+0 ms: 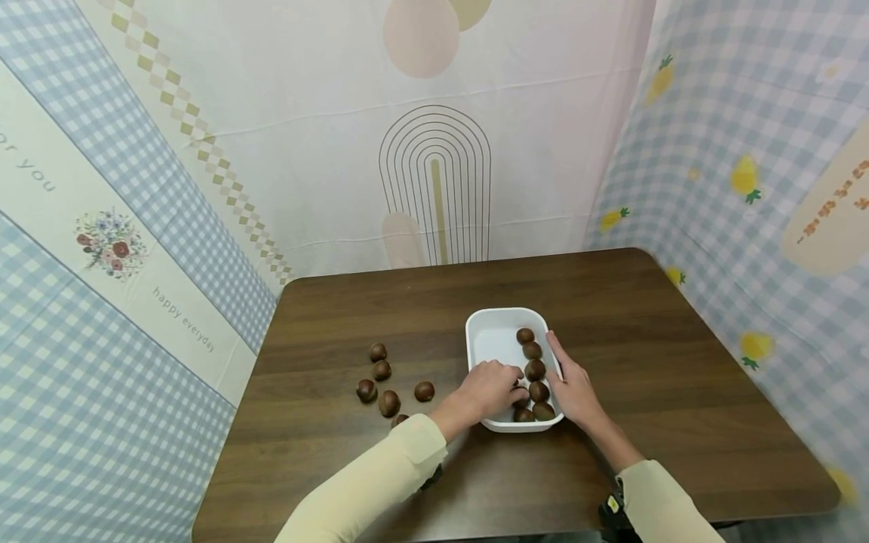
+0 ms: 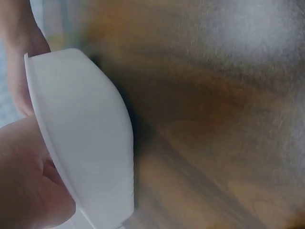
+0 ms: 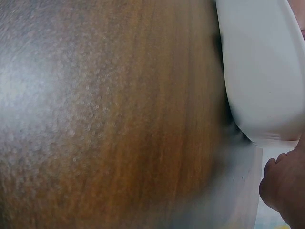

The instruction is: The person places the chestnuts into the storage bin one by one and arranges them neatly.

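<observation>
A white rectangular container (image 1: 498, 341) sits on the table with several brown chestnuts (image 1: 535, 370) lined up along its right side and near corner. My left hand (image 1: 490, 386) reaches over its left rim, finger and thumb curled at a chestnut (image 1: 520, 397) inside, partly hidden by the fingers. With my right hand (image 1: 575, 391) I hold the container's right wall at the rim. Seen from the left wrist, the container's outer wall (image 2: 86, 129) hides the fingertips of the left hand (image 2: 31, 176). The right wrist view shows part of the right hand (image 3: 286, 183) beside the container.
Several loose chestnuts (image 1: 389, 403) lie on the brown wooden table (image 1: 326, 452) left of the container, one partly behind the left sleeve (image 1: 380, 475). Patterned cloths hang behind the table and at both sides.
</observation>
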Demonstrator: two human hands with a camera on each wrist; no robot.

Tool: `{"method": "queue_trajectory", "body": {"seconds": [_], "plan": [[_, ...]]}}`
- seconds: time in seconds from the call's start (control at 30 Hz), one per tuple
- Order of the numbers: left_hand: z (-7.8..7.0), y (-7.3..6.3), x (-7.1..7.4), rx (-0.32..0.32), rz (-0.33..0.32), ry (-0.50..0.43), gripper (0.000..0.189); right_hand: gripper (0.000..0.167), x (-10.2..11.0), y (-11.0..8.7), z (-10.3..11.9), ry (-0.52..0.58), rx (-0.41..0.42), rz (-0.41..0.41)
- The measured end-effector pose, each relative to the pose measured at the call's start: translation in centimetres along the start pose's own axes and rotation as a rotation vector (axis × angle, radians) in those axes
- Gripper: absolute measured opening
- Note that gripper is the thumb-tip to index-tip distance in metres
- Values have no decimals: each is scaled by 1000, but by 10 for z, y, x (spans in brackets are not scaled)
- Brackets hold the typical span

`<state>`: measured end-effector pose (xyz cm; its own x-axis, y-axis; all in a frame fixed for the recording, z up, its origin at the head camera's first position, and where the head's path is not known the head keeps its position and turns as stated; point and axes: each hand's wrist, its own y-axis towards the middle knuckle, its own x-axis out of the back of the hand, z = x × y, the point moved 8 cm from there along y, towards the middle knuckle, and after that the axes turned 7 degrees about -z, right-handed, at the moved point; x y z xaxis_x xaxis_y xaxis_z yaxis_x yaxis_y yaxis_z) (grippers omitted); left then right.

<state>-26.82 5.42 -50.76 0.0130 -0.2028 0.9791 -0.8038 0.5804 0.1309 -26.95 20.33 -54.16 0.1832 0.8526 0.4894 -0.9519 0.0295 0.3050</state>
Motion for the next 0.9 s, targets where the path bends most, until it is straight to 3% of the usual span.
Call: {"method": "queue_trajectory", "body": {"seconds": [0.2,0.5,0.7,0.9], "plan": [[15,3,20,-12,-57,-59,29,71,-1,-1,2,-13,3,-1],[66,7,60,61,-152,-206,31,71,1,-3,3,-8,-31,9],[100,-3,75,101,-172,-269,39,71,1,-5,4,-6,-35,11],[126,-23,80,139,-194,-299,50,70,0,-6,6,-7,-41,16]]}}
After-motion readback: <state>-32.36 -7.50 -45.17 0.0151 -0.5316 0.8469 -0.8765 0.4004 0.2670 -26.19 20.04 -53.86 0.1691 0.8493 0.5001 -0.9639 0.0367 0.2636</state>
